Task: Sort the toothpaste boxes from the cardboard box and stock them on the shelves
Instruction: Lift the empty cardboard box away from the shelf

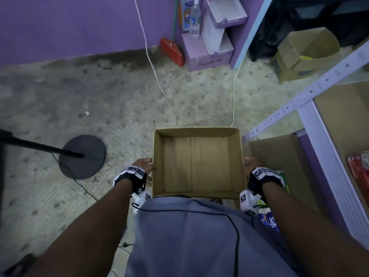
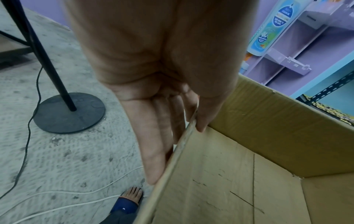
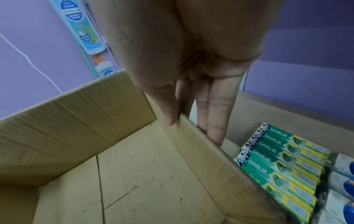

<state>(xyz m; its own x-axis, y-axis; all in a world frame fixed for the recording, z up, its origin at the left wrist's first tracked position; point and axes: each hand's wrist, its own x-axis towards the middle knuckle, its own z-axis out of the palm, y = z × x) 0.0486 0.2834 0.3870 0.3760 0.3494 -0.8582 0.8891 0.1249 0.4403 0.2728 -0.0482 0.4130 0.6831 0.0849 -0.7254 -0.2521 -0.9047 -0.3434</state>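
An open brown cardboard box (image 1: 199,162) hangs in front of my waist, and its inside shows no toothpaste boxes. My left hand (image 1: 143,166) pinches the box's left wall, thumb inside and fingers outside (image 2: 162,136). My right hand (image 1: 251,164) pinches the right wall the same way (image 3: 191,98). Beside that wall, in the right wrist view, several green Darlie toothpaste boxes (image 3: 277,163) lie in a row on a shelf board, with white and blue boxes (image 3: 343,174) next to them.
A white metal shelf frame (image 1: 319,136) stands at my right, with red packs (image 1: 359,168) on its board. A black stand base (image 1: 82,156) and its cable lie on the floor at left. White cords (image 1: 159,86), a purple display stand (image 1: 209,47) and another cardboard box (image 1: 305,50) lie ahead.
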